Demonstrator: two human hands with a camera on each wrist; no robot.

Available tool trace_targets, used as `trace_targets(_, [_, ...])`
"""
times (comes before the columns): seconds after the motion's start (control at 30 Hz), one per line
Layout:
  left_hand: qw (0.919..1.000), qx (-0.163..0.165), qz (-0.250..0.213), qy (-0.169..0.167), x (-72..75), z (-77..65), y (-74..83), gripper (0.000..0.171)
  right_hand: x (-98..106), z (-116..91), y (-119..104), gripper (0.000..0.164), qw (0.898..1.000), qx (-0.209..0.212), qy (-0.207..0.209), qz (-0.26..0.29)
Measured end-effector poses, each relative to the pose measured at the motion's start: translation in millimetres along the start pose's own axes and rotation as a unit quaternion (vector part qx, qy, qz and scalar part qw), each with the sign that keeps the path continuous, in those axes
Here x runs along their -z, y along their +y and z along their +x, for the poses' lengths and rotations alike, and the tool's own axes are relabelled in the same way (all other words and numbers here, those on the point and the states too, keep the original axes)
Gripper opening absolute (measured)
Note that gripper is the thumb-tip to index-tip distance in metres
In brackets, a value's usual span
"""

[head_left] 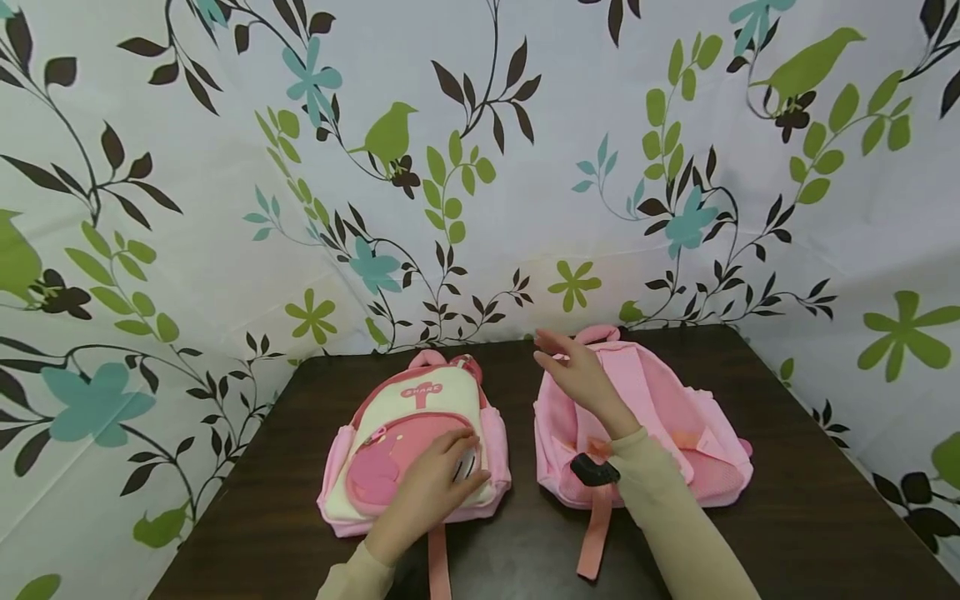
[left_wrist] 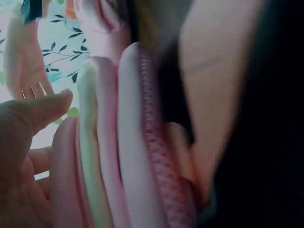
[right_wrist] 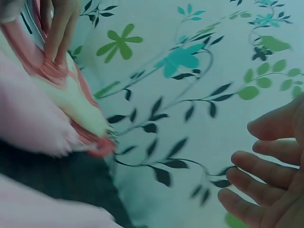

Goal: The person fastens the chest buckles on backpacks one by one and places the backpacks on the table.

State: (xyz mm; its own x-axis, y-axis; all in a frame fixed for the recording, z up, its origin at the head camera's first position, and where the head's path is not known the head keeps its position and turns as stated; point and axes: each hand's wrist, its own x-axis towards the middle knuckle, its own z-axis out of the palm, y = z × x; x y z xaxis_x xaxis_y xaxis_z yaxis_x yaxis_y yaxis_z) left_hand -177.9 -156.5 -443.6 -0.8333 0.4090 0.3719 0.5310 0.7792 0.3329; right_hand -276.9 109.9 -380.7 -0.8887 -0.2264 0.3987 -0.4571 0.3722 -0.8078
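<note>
Two small pink backpacks stand or lie side by side on a dark table. My left hand (head_left: 435, 479) lies over the front pocket of the cream and pink backpack (head_left: 438, 396) at left, fingers loosely spread. In the right wrist view the fingertips of this left hand (right_wrist: 59, 35) touch the pocket fabric. My right hand (head_left: 581, 375) is raised in front of the other backpack (head_left: 648, 375), which shows its strap side. Nothing is in the right hand; its fingers (right_wrist: 259, 171) are relaxed and apart in the right wrist view.
The dark table (head_left: 255, 500) ends at a wall cloth (head_left: 487, 200) printed with leaves, birds and flowers. A salmon strap (head_left: 596, 542) trails from the right backpack toward the front, and another strap (head_left: 438, 567) hangs below the left one. A black band (head_left: 595, 471) is at my right wrist.
</note>
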Motion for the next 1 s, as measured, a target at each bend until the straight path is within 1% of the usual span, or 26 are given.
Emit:
trace_targets(0.1, [0.9997,-0.026,0.005,0.0,-4.7,-4.8,-4.1,0.057,-21.5,6.0,5.6,0.047,1.0,-0.011,0.003,0.002])
trace_targets(0.17, [0.9994,-0.032,0.007,-0.01,-6.9,-7.9,-6.7,0.065,-36.6,8.6,10.3,0.046,1.0,-0.021,-0.001,0.006])
trace_targets(0.33, [0.9984,-0.023,0.006,-0.051,-10.2,-15.1,-10.7,0.08,-68.8,7.2,21.7,0.047,0.997,-0.063,-0.037,0.015])
trace_targets(0.43, [0.9981,-0.017,0.005,-0.059,-11.6,-17.4,-11.3,0.085,-81.0,4.4,28.2,0.048,0.995,-0.079,-0.057,0.01])
trace_targets(0.5, [0.998,-0.012,0.003,-0.061,-12.1,-18.7,-11.5,0.089,-87.3,2.8,32.1,0.048,0.994,-0.085,-0.071,0.004])
trace_targets(0.7, [0.9979,-0.006,0.004,-0.065,-12.1,-20.6,-10.6,0.097,-97.1,-2.5,39.0,0.052,0.989,-0.088,-0.12,-0.023])
trace_targets(0.87, [0.9975,-0.013,0.014,-0.067,-13.8,-21.1,-10.9,0.099,-103.5,-7.0,42.9,0.056,0.981,-0.088,-0.167,-0.047])
trace_targets(1.0, [0.9971,-0.017,0.022,-0.071,-15.8,-21.4,-11.6,0.1,-106.3,-8.7,45.1,0.055,0.979,-0.079,-0.18,-0.063])
